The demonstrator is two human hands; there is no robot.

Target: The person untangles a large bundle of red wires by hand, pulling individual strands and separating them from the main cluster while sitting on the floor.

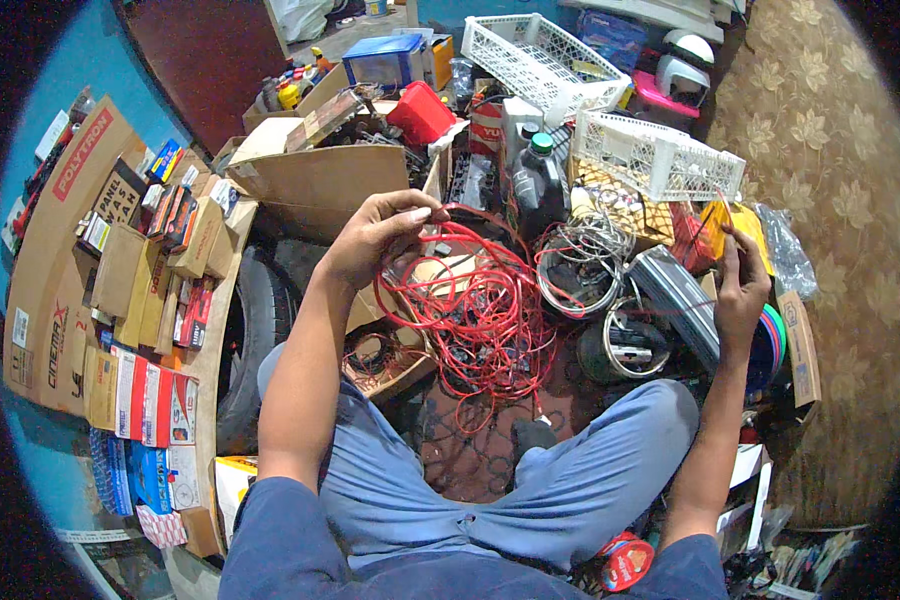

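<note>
My left hand [390, 232] is closed around a tangled bundle of red wire [487, 315], gripping it near its upper left. Loops of the wire hang below the hand, in front of my crossed legs. Off to the right, my right hand [742, 281] is raised, with thumb and fingers pinched on a thin red wire end [722, 201] that points upward. A faint, blurred red line runs leftward from near this hand; whether it joins the bundle cannot be told.
Beyond the bundle are a cardboard box [330, 176], a dark bottle [540, 180] and white plastic crates [660, 154]. A coil of grey cable [581, 277] and a silver metal case [675, 300] lie on the right. A tire [255, 337] and boxed goods [157, 397] stand left.
</note>
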